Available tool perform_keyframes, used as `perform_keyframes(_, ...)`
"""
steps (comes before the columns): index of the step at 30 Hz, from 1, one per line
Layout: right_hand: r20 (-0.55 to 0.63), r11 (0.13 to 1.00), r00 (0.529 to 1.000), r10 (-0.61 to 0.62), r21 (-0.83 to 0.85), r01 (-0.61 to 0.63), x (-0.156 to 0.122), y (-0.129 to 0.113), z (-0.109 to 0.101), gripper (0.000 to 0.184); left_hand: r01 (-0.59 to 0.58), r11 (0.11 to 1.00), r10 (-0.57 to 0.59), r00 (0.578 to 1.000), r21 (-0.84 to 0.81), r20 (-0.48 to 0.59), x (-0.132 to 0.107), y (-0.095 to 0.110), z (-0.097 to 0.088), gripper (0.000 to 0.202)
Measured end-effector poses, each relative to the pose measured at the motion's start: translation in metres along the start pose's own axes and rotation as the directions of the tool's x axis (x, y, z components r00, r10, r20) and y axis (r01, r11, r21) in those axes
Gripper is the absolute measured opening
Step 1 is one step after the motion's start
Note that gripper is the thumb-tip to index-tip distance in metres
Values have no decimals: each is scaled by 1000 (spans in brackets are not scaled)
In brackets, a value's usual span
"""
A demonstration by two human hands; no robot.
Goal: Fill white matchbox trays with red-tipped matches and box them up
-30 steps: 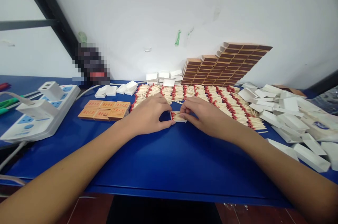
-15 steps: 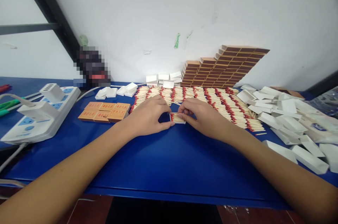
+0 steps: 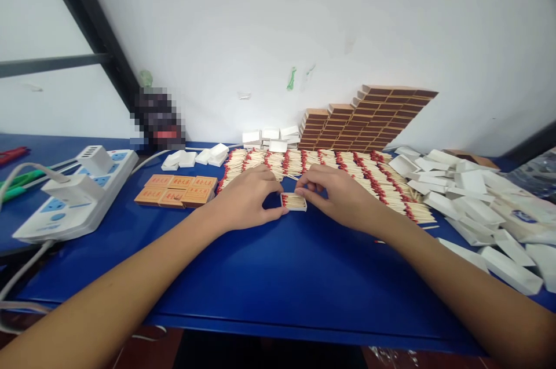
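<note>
Obscuring loose matches [image 3: 369,171]: left hand [image 3: 248,198]

One left hand [image 3: 248,198], one right hand [image 3: 334,189], one white tray [image 3: 296,208] between them.
Six orange matchboxes [image 3: 181,182] showed from above; one power strip [image 3: 76,216] bore two white plugs [image 3: 93,160]; the heaped trays [image 3: 476,182] at right numbered over a dozen, overlapping too much for an exact count; stacked brown-sided boxes [image 3: 369,119] exceeded twenty, and matches [image 3: 391,183] well over a hundred.
</note>
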State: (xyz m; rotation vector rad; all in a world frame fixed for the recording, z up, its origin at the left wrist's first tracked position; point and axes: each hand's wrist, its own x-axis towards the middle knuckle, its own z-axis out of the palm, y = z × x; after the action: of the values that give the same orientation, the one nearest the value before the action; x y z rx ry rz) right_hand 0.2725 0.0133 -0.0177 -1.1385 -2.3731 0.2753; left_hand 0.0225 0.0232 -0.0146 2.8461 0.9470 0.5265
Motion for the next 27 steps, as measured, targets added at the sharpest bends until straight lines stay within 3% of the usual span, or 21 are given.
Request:
perform_keyframes(6, -53, 997, 999, 5, -75, -9, 4, 14, -6, 16, 21, 1000, -21, 1000, -16, 8, 0, 0, 0, 28)
perform_keyframes(8, -154, 990, 988, 18, -138, -39, 10, 34, -22, 16, 20, 1000, -19, 1000, -20, 11, 0, 0, -1, 27)
perform_keyframes(9, -274, 975, 961, 46, -198, -103, 13, 47, -33, 17, 19, 1000, -19, 1000, -22, 13, 0, 0, -1, 27)
perform_keyframes(10, -409, 944, 910, 70, -267, -193, 16, 62, -46, 18, 19, 1000, -18, 1000, -24, 13, 0, 0, -1, 27)
perform_keyframes(12, -679, 849, 721, 138, -294, -439, 19, 94, -70, 30, 17, 1000, -16, 1000, -25, 9, 0, -1, -1, 28)
perform_keyframes(14, -785, 748, 565, 256, -209, -629, 17, 125, -88, 52, 14, 1000, -14, 1000, -22, 6, 0, -1, 0, 28)
perform_keyframes(15, -779, 726, 547, 307, -179, -664, 14, 138, -94, 57, 13, 1000, -13, 1000, -20, 6, -1, -2, 0, 29)
perform_keyframes(18, -757, 761, 576, 307, -168, -626, 6, 164, -99, 61, 9, 1000, -9, 1000, -20, 12, -1, -1, 1, 30)
perform_keyframes(23, -763, 801, 617, 192, -241, -547, 2, 181, -97, 55, 24, 999, -24, 999, -28, 24, 0, 0, -1, 29)
perform_keyframes(27, -776, 804, 595, 211, -208, -557, 2, 186, -99, 60, 34, 999, -34, 999, -34, 23, 0, -1, -1, 29)
